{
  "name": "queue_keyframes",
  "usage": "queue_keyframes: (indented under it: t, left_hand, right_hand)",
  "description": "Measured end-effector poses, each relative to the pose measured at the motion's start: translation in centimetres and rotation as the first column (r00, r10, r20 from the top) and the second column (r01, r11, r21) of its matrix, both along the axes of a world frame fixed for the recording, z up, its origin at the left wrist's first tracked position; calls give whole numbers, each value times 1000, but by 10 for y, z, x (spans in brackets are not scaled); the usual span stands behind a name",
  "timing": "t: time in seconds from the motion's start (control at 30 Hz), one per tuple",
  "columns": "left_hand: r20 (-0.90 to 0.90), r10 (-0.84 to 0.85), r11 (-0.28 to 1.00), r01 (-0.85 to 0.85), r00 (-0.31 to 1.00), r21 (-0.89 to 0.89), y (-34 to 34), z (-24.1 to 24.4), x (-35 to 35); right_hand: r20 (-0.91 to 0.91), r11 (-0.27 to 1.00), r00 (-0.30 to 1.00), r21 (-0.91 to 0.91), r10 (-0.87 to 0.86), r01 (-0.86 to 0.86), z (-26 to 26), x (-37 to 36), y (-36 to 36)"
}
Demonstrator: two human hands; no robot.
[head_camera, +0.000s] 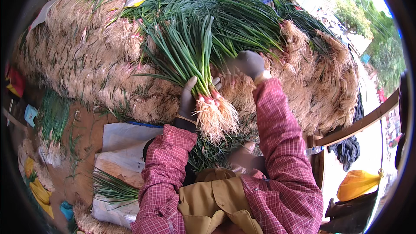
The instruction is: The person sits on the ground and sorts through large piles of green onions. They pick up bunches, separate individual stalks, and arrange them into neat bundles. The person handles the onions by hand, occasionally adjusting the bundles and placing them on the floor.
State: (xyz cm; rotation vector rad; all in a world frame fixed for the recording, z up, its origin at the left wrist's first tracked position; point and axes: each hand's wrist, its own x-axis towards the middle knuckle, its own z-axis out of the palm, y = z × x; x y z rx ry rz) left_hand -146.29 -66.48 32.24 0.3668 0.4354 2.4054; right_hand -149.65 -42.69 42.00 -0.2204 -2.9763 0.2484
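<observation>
My left hand (188, 99), in a grey glove, grips a bunch of spring onions (198, 68) just above their bulbs. Reddish bulbs and pale, stringy roots (216, 117) hang towards me, while the green leaves point away. My right hand (249, 63), also gloved, is to the right of the bunch, against the front of a large heap of spring onions (156, 81). Its fingers are blurred and partly hidden, beside some onion stalks and roots. Another loose bunch of spring onions (256, 29) lies across the heap just beyond that hand.
White sacking (120, 139) lies at lower left, with green leaves (113, 187) on it. More spring onions (53, 117) rest on the brown floor (81, 130). To the right are a wooden beam (360, 120), a plastic bottle (314, 150) and a yellow bag (357, 183).
</observation>
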Motion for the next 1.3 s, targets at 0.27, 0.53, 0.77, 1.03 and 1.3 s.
queue_keyframes:
  t: [0.27, 0.53, 0.77, 1.03, 1.3]
  left_hand:
    - [-89, -73, 995, 79, 993, 59, 11, -9, -5]
    - [-48, -85, 996, 86, 995, 11, -1, -3, -10]
    - [-11, -27, 1000, 27, 1000, -5, 7, -1, -2]
    - [40, 147, 986, -143, 988, -91, 25, -1, 0]
    - [42, 80, 988, -74, 996, -132, 18, -1, 7]
  right_hand:
    - [-250, 904, 891, 309, 378, -296, -57, 40, -40]
    - [-371, 982, 927, 149, -57, 120, -27, 3, 7]
    - [-104, 976, 983, 142, -152, 166, -16, -11, 0]
    - [22, 813, 995, -579, 99, -67, -39, 31, -38]
    - [-100, 650, 994, -752, 51, -109, -51, 56, -45]
